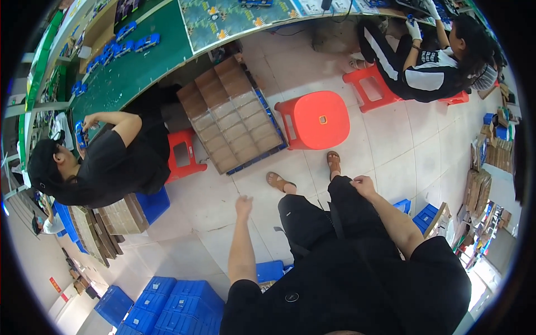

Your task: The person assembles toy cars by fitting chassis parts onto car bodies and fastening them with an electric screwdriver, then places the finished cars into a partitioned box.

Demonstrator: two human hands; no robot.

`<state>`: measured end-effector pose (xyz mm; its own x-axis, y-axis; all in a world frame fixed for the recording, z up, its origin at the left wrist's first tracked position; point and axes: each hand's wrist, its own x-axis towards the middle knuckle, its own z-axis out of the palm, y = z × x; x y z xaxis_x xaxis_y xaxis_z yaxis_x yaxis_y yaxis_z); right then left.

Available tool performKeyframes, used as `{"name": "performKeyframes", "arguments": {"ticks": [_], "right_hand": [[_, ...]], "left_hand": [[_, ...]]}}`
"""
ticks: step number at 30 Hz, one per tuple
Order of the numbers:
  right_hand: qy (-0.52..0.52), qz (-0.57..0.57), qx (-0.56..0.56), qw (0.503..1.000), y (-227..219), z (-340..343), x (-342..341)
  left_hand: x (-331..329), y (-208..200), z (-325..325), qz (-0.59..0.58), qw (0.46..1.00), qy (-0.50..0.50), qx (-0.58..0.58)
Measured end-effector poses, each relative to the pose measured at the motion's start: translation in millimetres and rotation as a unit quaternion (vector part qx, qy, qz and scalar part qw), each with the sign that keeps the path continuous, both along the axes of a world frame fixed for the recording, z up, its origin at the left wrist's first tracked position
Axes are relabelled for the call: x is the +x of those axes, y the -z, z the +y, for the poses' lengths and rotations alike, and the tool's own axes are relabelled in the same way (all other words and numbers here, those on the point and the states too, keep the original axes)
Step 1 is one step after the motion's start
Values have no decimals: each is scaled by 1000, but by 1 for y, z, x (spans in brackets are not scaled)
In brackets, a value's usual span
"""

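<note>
My left hand (244, 205) hangs over the tiled floor, its fingers curled in with nothing showing in them. Beside the knee of my black shorts (349, 204), my right hand (364, 186) is loosely closed and appears empty. Ahead of my feet stands a red plastic stool (321, 120) with nobody on it. Just left of the stool, a divided cardboard tray (237, 131) with many compartments rests on a blue crate (268, 111). Neither hand touches the stool or the tray.
A person in black (111, 162) at left holds a blue toy car (81, 134) by the green workbench (162, 33). Another person (430, 72), wearing white gloves, sits at far right. Blue bins (184, 304) are stacked behind me at left; cardboard (477, 192) stands at right.
</note>
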<state>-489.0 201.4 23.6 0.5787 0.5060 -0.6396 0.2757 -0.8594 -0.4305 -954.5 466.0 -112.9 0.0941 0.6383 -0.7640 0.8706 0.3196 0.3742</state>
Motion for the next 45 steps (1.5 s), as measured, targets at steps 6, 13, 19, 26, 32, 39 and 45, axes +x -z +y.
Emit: {"name": "performKeyframes", "arguments": {"ticks": [6,13,19,26,32,39,45], "right_hand": [[103,-53,39,993,-18,-2,112],[125,-34,-13,991,30,-15,276],[-19,-68,129,989,-24,20,352],[-153,94,173,968,-64,105,369],[-168,146,261,939,-75,138,384],[-50,229,260,937,-80,201,392],[-25,221,299,928,-70,265,389]], "left_hand": [[52,20,-84,-38,997,-71,-18],[272,-80,-46,-55,962,-239,-124],[435,-137,-18,-70,979,-144,-123],[505,-162,3,-115,980,-145,-69],[502,-171,62,-70,993,-78,48],[532,-249,247,-194,929,-284,138],[580,-258,389,-224,886,-366,179]]}}
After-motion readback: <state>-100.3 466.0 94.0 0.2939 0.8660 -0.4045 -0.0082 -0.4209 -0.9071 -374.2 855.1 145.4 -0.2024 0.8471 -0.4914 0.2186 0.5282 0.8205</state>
